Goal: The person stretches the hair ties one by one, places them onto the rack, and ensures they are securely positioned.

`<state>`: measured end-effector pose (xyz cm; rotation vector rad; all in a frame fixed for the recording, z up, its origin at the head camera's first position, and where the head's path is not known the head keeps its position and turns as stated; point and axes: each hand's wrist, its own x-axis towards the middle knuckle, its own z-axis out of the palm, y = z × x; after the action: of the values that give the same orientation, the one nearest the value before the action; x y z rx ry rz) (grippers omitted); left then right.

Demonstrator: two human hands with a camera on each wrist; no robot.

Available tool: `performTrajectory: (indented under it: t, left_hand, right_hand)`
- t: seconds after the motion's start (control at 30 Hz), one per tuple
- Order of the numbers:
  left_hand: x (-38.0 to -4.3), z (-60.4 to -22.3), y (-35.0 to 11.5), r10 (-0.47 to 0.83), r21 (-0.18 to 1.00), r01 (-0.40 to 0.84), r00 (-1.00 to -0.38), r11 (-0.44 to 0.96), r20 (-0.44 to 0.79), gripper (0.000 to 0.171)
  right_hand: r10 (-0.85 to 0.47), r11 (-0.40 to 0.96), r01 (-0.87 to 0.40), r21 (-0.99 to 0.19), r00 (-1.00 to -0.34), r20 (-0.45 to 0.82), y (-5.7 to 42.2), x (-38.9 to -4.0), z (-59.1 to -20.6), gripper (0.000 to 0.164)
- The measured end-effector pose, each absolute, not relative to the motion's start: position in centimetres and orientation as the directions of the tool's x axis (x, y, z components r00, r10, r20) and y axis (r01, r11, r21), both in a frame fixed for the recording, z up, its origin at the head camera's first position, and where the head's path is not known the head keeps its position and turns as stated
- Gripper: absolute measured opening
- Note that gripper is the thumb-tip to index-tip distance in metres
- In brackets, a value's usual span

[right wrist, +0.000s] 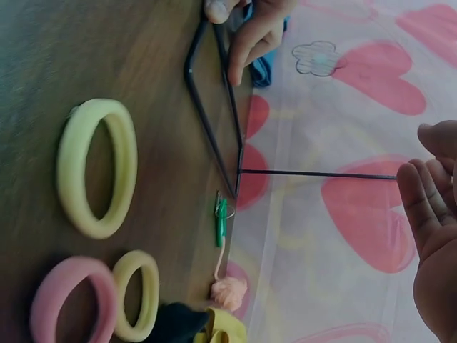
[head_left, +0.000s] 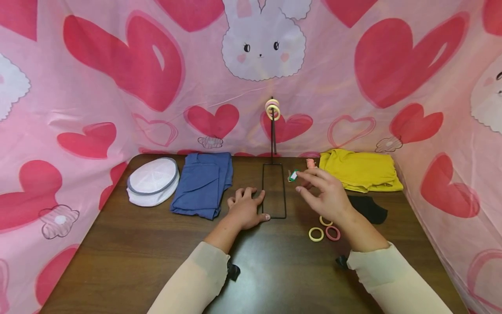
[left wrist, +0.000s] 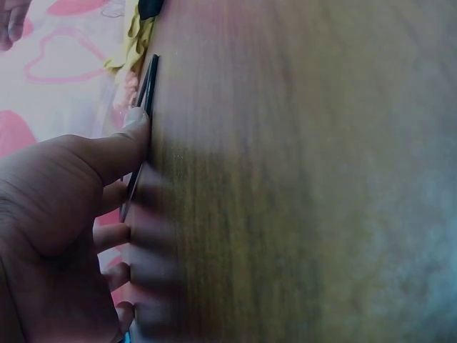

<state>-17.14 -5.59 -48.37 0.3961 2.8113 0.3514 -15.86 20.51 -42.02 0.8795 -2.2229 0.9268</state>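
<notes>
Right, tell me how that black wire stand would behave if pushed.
The black wire stand would probably keep its shape: it stands straight though thin. Its open outline suggests it is light for its size. It might tip if pushed high up, where the rings hang, though the left hand touching its base may steady it.

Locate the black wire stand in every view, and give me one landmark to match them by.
Head: the black wire stand is at the centre, its post against the backdrop.
Left wrist: its base shows nearly edge-on at upper left, partly behind the thumb.
Right wrist: base at upper centre, post running rightward.
Shared landmark: the left hand, at the base in all three.
</notes>
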Motion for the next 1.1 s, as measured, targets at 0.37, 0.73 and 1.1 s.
performTrajectory:
  t: [0.37,0.73,1.1]
  left_hand:
    - [-17.1,-48.4,-5.5,0.292,0.268,0.224,-0.922,0.937,-0.253,0.086]
    - [-17.2,-48.4,-5.5,0.289,0.271,0.219,-0.923,0.937,-0.254,0.086]
    - [-17.3,-48.5,-5.5,0.292,0.275,0.220,-0.922,0.936,-0.253,0.086]
  right_hand:
    - [-0.524,0.542,-0.730,-0.415,-0.681,0.512,22.9,-13.3,-43.6,0.047]
    - [-0.611,0.590,-0.676,-0.441,-0.731,0.303,25.1,-11.8,-44.6,0.045]
    - [-0.662,0.634,-0.641,-0.433,-0.739,0.125,26.2,-11.4,-45.4,0.049]
